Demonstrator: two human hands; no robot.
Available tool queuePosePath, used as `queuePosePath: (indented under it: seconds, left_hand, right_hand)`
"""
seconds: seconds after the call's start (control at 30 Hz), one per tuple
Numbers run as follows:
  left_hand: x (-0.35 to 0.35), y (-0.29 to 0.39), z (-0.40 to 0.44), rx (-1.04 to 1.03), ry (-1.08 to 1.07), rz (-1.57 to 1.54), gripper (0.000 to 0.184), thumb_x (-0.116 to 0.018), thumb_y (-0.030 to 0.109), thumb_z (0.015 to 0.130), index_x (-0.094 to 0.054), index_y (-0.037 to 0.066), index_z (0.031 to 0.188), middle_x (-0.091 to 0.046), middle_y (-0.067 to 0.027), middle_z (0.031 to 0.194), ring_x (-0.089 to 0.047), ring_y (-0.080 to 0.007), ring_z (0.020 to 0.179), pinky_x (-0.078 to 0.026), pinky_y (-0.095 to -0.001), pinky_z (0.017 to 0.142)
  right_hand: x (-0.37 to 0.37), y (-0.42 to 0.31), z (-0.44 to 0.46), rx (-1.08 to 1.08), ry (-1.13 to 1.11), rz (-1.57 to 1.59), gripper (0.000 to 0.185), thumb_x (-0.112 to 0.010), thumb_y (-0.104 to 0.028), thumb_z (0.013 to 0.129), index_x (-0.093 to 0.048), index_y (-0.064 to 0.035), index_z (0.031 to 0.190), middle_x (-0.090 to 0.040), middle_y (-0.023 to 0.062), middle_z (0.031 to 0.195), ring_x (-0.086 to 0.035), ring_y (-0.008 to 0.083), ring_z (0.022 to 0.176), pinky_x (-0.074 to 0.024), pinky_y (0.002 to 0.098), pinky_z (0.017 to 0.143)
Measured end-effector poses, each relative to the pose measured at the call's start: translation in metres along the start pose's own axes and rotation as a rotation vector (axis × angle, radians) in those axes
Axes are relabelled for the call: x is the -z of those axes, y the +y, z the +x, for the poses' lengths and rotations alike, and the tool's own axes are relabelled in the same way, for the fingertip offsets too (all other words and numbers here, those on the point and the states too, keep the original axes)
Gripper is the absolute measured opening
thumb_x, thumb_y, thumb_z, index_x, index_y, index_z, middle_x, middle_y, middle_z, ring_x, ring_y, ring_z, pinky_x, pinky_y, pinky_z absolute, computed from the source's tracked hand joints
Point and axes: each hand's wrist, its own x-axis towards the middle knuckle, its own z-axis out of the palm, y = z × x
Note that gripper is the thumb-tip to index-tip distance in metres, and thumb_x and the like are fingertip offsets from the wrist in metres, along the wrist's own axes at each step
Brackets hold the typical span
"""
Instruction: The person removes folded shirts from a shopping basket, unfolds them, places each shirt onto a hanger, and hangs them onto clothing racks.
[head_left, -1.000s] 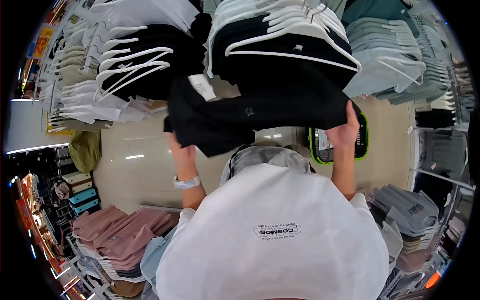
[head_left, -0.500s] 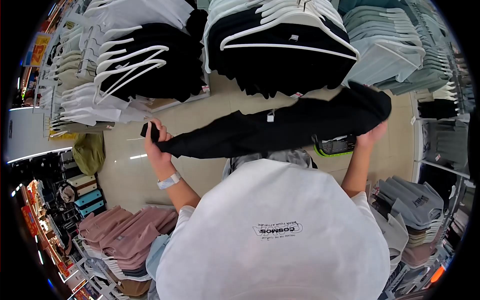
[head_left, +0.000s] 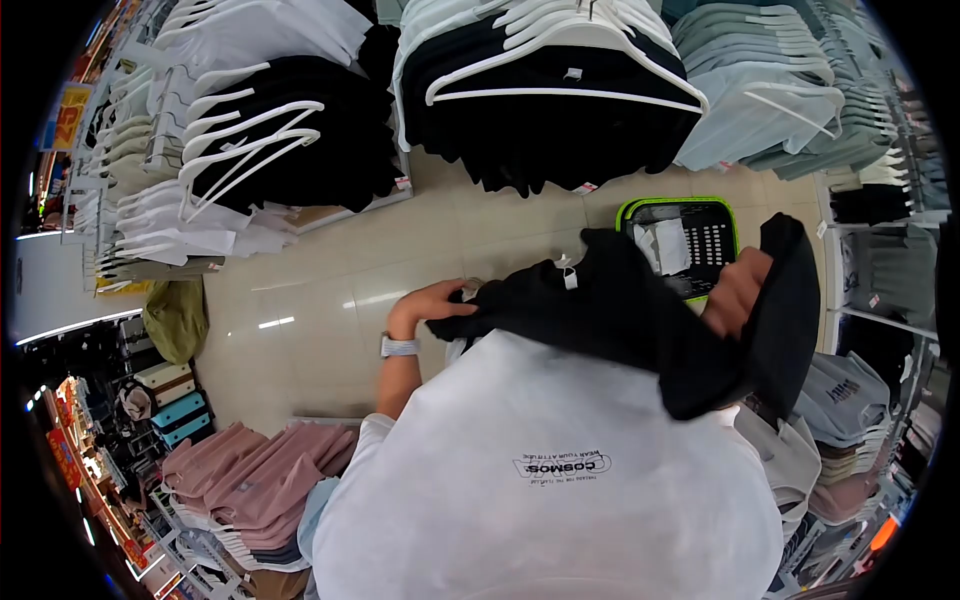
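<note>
We have the black garment (head_left: 620,310) stretched crosswise just in front of our white T-shirt (head_left: 560,410), above the tiled floor (head_left: 310,360). Left hand (head_left: 432,306), band (head_left: 400,346) on the wrist: grip pinched on the garment's left end, thumb against fingers. Right hand (head_left: 738,292): fingers curled, black fabric bunched around it on the near and right sides; we can't tell whether that grip is clenched on cloth. White tag (head_left: 571,277) shows on the garment's far edge. Green-rimmed basket (head_left: 680,200) sits on the floor, far right, just beyond the garment, with white packets (head_left: 672,246) inside. Far centre: black shirts (head_left: 560,145) on white hangers. Far left: another black stack (head_left: 310,140). Near left: pink garments (head_left: 265,475). Near right: gray garments (head_left: 845,395).
</note>
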Motion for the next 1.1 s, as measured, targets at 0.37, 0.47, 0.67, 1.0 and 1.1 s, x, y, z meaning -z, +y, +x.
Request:
queuePosePath:
  seconds: [0.37, 0.47, 0.67, 1.0, 1.1]
  left_hand:
    - [-0.045, 0.118, 0.111, -0.446, -0.275, -0.262, 0.038, -0.058, 0.02, 0.082, -0.053, 0.015, 0.12, -0.057, -0.0029, 0.099, -0.048, -0.0112, 0.073, -0.042, -0.0238, 0.068]
    - [-0.044, 0.123, 0.125, -0.546, -0.365, -0.025, 0.026, -0.061, 0.021, 0.077, -0.059, 0.009, 0.1, -0.057, -0.0038, 0.087, -0.046, -0.0138, 0.068, -0.041, -0.0269, 0.065]
    - [-0.052, 0.098, 0.145, -0.32, -0.439, 0.22, 0.025, -0.064, 0.024, 0.072, -0.051, 0.005, 0.081, -0.05, -0.0072, 0.074, -0.045, -0.0183, 0.068, -0.039, -0.0323, 0.062]
    - [0.012, 0.095, 0.089, -0.332, 0.477, 0.158, 0.021, -0.06, 0.015, 0.079, -0.062, -0.002, 0.091, -0.063, -0.0131, 0.078, -0.059, -0.0208, 0.07, -0.045, -0.0318, 0.065]
    - [0.019, 0.115, 0.056, -0.308, 0.596, -0.456, 0.016, -0.055, 0.009, 0.084, -0.06, -0.003, 0.094, -0.061, -0.0071, 0.075, -0.056, -0.0122, 0.072, -0.043, -0.0273, 0.064]
  right_hand:
    - [-0.002, 0.04, 0.042, -0.151, -0.002, 0.051, 0.024, -0.045, -0.01, 0.093, -0.044, 0.0012, 0.071, -0.055, 0.0225, 0.065, -0.057, 0.0328, 0.055, -0.033, 0.075, 0.084]
    - [-0.005, 0.049, 0.033, -0.099, 0.054, 0.039, 0.025, -0.045, -0.01, 0.093, -0.044, 0.0013, 0.071, -0.054, 0.0219, 0.064, -0.056, 0.0327, 0.054, -0.0342, 0.0737, 0.084]
    - [0.003, 0.043, 0.036, -0.145, -0.097, 0.049, 0.028, -0.048, -0.012, 0.092, -0.047, 0.0058, 0.07, -0.049, 0.0231, 0.057, -0.051, 0.0369, 0.047, -0.0454, 0.0662, 0.065]
    - [-0.017, -0.01, -0.066, 0.301, 0.435, -0.298, 0.016, -0.045, -0.011, 0.092, -0.047, 0.0015, 0.081, -0.041, 0.0091, 0.055, -0.036, 0.0179, 0.037, -0.0424, 0.0329, 0.044]
    - [-0.041, 0.011, -0.062, 0.702, 1.762, -0.808, 0.033, -0.055, -0.032, 0.08, -0.058, 0.0, 0.088, -0.063, 0.0131, 0.083, -0.061, 0.0224, 0.067, -0.0515, 0.0328, 0.057]
